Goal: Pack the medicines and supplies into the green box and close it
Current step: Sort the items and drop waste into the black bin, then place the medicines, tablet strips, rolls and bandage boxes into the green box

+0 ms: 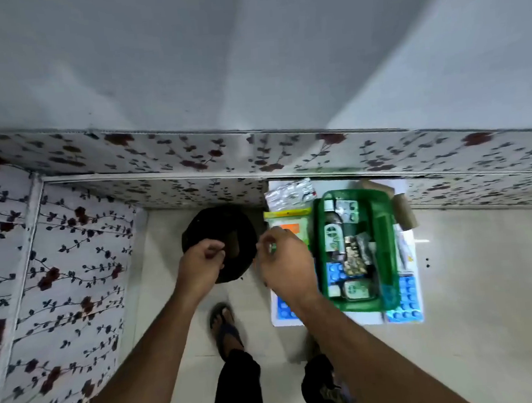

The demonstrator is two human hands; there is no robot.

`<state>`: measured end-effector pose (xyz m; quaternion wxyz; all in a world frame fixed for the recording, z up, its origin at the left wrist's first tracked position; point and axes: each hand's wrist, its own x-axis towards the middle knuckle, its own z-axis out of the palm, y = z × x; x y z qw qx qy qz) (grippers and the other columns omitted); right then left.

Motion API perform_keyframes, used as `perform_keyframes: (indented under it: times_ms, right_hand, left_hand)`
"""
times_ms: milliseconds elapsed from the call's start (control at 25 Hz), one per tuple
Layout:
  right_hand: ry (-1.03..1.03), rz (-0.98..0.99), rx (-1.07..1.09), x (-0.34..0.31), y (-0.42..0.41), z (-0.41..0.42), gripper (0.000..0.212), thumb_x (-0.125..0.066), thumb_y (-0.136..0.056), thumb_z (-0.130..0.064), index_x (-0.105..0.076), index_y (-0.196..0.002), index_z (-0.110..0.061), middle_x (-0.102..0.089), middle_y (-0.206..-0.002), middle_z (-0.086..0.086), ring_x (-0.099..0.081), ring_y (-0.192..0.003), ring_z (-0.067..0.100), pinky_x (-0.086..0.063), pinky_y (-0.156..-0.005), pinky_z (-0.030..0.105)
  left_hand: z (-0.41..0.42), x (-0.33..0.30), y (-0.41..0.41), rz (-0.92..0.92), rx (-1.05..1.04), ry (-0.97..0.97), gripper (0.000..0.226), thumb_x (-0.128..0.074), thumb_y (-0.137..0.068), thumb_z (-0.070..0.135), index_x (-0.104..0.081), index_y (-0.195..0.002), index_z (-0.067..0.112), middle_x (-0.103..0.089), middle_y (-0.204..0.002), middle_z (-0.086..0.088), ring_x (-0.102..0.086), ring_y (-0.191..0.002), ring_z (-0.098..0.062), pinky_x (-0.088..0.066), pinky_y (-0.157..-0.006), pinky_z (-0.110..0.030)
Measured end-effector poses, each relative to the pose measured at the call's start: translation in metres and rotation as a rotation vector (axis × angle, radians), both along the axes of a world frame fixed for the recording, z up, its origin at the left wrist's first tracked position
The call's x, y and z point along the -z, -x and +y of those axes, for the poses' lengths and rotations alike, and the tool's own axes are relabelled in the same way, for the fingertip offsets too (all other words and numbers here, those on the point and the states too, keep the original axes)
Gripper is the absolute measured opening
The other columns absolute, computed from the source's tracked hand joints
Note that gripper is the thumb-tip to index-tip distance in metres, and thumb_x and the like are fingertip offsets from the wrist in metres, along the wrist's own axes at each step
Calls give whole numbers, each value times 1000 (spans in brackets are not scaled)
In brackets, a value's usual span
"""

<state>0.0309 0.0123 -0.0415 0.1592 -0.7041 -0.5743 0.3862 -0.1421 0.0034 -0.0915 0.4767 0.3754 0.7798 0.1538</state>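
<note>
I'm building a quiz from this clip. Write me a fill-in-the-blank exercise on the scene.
1. The open box holding medicines is coloured ____.
2. The silver blister strips lie ____ the box, near the wall.
3. The round dark object on the floor sits to the ____ of the box.
4. The right hand pinches a small item; the left hand is to its ____.

Missing words: green; outside; left; left

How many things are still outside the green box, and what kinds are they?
Brown cardboard rolls: 2
Silver blister-pack pile: 1
Yellow-topped zip pouch: 1
Blue-and-white blister sheets: 2
Total: 6 that I can tell apart. The green box and the right hand hide parts of them, so more may be underneath.
</note>
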Motion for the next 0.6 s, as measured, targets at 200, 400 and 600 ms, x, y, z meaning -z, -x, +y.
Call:
perform_keyframes:
  times_ms: [200, 400, 600]
  right_hand:
    - [-80, 96, 275, -50, -156, -4, 7, -63, -89, -19, -69, -89, -23, -71, -79, -10, -64, -63, 0, -49, -60, 22]
    - [69, -218, 436, 11, -266, -5, 21, -59, -88, -26, -70, -104, -21, -74, -101, 2, -67, -89, 26, -47, -71, 31]
    - [255, -285, 390, 71, -284, -8, 35, -62, -86, -38, -64, -117, -21, -69, -116, 5, -63, -107, 29, -47, -84, 35]
  left_hand:
    - [-7, -37, -95, 31, 276, -108, 29, -72, -79, 8, -68, -106, 20, -64, -93, 0, -60, -82, -13, -52, -84, -33]
    - [-14, -5, -134, 400, 699, -208, 48, -77, -73, 23, -65, -119, 18, -62, -113, -9, -56, -103, -30, -48, -86, -38]
    - [-14, 17, -141, 638, 902, -247, 48, -77, -71, 30, -65, -115, 19, -63, -109, -8, -55, -102, -33, -41, -81, -41]
